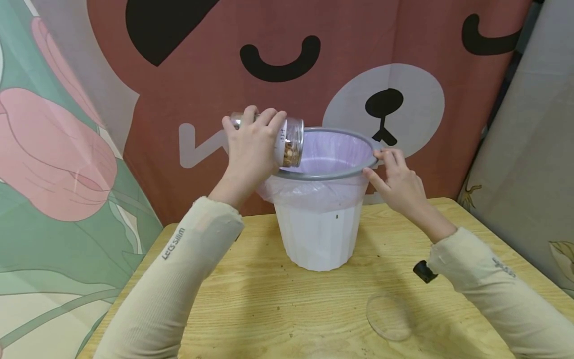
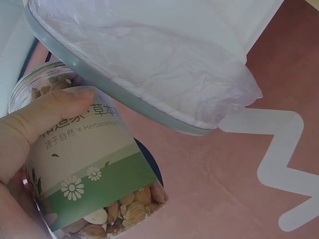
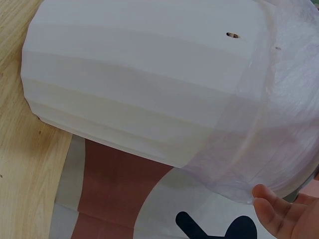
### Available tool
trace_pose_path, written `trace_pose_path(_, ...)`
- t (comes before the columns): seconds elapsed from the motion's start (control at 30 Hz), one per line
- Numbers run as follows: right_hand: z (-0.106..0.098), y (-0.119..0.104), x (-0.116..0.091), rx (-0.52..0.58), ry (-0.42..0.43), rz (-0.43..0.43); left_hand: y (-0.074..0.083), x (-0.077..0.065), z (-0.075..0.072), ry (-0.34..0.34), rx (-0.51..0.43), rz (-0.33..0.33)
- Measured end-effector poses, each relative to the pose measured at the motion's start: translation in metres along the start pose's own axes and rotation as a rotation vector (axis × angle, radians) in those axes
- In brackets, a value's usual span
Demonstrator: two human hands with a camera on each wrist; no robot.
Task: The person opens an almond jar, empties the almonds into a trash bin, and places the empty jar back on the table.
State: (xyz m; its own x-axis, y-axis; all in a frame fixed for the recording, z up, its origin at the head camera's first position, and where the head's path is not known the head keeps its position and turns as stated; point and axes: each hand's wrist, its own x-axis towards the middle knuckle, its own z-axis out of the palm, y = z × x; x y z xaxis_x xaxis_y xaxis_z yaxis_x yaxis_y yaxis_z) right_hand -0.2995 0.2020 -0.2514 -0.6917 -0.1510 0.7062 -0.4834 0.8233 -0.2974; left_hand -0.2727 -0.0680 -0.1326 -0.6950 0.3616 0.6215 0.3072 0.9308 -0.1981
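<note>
My left hand grips a clear jar, tipped on its side with its mouth at the left rim of a white trash bin. Nuts, almonds among them, and a green-and-white label show on the jar in the left wrist view. A thin purplish bag lines the bin and folds over its outside under a grey rim ring. At the right side of that ring, my right hand holds the edge between thumb and fingers. The right wrist view shows its fingertips beside the bag.
The bin stands on a wooden table sprinkled with small dark crumbs. A clear round lid lies near the front right. A black object shows by the right sleeve. Behind the table hangs a printed curtain.
</note>
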Motion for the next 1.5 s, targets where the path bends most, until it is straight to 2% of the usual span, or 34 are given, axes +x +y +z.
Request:
trace_pose_path(0.13, -0.0002, -0.0005, -0.0001, 0.002, 0.002, -0.001, -0.0012, -0.0004, -0.0001, 0.012, 0.002, 0.000)
trace_pose_path(0.37, -0.0002, -0.0010, 0.0002, 0.001, -0.001, -0.004, -0.0022, -0.0015, 0.0006, -0.015, 0.005, -0.005)
trace_pose_path(0.93, -0.0005, -0.0004, 0.0010, 0.006, 0.008, -0.009, -0.0032, 0.0001, -0.0017, 0.034, 0.027, 0.011)
trace_pose_path(1.23, -0.0006, -0.0003, 0.0014, 0.008, -0.002, -0.001, -0.0004, 0.0013, -0.0019, 0.003, 0.041, 0.012)
trace_pose_path(1.5, -0.0005, -0.0003, 0.0008, 0.004, -0.008, 0.008, 0.0000, 0.0006, -0.0008, 0.037, 0.053, 0.022)
